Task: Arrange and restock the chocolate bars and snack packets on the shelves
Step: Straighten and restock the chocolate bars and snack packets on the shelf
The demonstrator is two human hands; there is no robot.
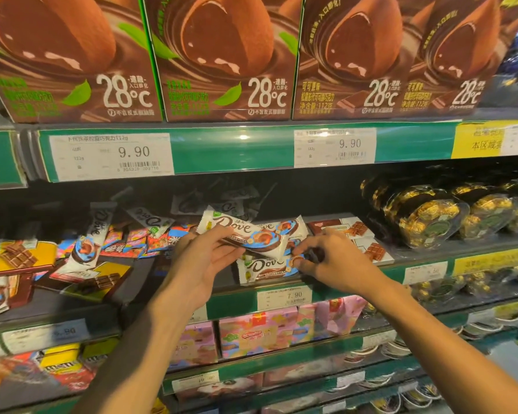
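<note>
Far left on the middle shelf (72, 312) you've got a loose heap: yellow-and-brown flat chocolate boxes (24, 258), a white Dove bar standing tilted (90, 243) against them, and pink-red snack packets (132, 242) strewn behind. More white Dove wrappers (150, 221) lie scattered further back in shadow.

Your left hand (204, 258) is raised over the shelf, thumb and curled fingers pinching a white-and-blue Dove chocolate bar (245, 234) by its lower left part; the bar is lifted off the shelf and tilted, its left end higher. Directly under it a second white Dove bar (263, 268) lies flat near the shelf's front edge, above the 7.90 price tag (284, 297).

Your right hand (338, 261) is just right of that, fingers curled down, thumb and forefinger pinching the right end of the flat bar. Behind the hand, white-and-brown chocolate boxes (359, 234) lie flat. Further right, clear plastic packs of gold-foil chocolates (431, 216) fill the shelf.

Above, large brown truffle cartons marked 28°C (222, 55) stand in a row over green rail tags at 9.90 (111, 156). Below, pink patterned boxes (266, 333) in the middle, yellow and red candy bags (63, 366) at lower left.
</note>
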